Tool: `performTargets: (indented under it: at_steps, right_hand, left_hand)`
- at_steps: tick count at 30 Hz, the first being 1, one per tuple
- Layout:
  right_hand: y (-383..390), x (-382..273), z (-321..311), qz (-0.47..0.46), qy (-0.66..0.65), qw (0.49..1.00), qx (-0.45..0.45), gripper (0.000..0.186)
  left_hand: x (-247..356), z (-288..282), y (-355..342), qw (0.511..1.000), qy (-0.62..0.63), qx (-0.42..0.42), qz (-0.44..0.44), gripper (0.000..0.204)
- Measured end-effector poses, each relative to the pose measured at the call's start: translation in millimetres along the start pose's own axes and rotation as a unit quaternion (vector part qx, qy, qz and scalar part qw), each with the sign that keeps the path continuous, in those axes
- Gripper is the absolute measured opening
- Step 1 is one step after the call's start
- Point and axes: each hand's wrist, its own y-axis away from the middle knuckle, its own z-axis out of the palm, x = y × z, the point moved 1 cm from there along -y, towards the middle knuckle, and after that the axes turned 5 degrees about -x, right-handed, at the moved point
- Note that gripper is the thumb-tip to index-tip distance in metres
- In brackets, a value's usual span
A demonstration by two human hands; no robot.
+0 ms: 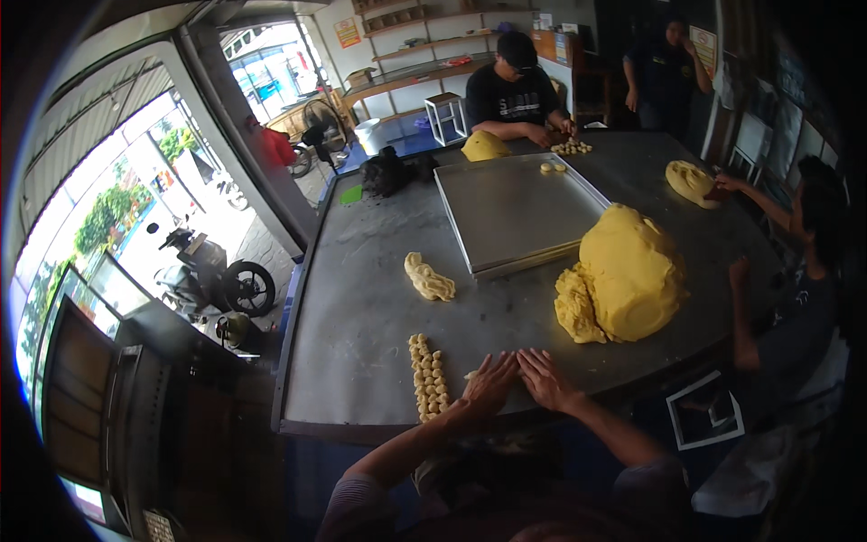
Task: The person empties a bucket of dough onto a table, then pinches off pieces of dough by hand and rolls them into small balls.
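Left of the tray (524, 217), one pale lump (429, 278) and one bunch of dough balls (429, 378), too tiny to count. Nearside: one dough bit (470, 375) by the left hand (490, 384), then the right hand (546, 381), both flat. At its right corner, one yellow mound (634, 275).

Two flat dough rounds (546, 169), one pale dough strip (429, 278) and one large yellow dough mound (634, 271) can be counted.

A large metal worktable (352, 271), yellow dough mound (634, 275), dough pieces (430, 378) and wide tray (519, 217) show a bakery workshop.
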Motion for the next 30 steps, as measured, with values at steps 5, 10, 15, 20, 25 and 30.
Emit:
performTargets:
  at_steps: [5,10,15,20,25,30]
  right_hand:
    - [63.8,-60.1,-24.5,0.073,-0.019,0.997,-0.033,0.058]
    - [59.2,-51.6,-11.3,0.16,0.014,0.987,-0.023,0.068]
    - [41.3,-47.2,-0.5,0.201,-0.012,0.979,-0.039,0.072]
    - [49.7,-37.6,1.2,0.205,-0.067,0.976,0.002,0.065]
    - [16.0,-32.0,-2.4,0.177,-0.053,0.981,-0.053,0.059]
    - [-56.9,20.1,12.6,0.187,0.081,0.977,-0.064,0.06]
  left_hand:
    - [35.3,-3.5,40.4,0.998,0.041,-0.005,-0.054,0.059]
    - [20.2,-23.0,-26.9,0.983,-0.037,0.039,-0.175,0.065]
    - [-34.1,5.7,-63.4,0.953,-0.081,0.198,-0.213,0.067]
    - [-6.6,2.5,-21.7,0.995,0.013,0.024,-0.099,0.057]
    - [-9.7,7.3,19.6,0.98,0.076,0.178,-0.04,0.022]
    - [11.9,-61.2,17.0,0.951,0.21,0.061,-0.219,0.018]
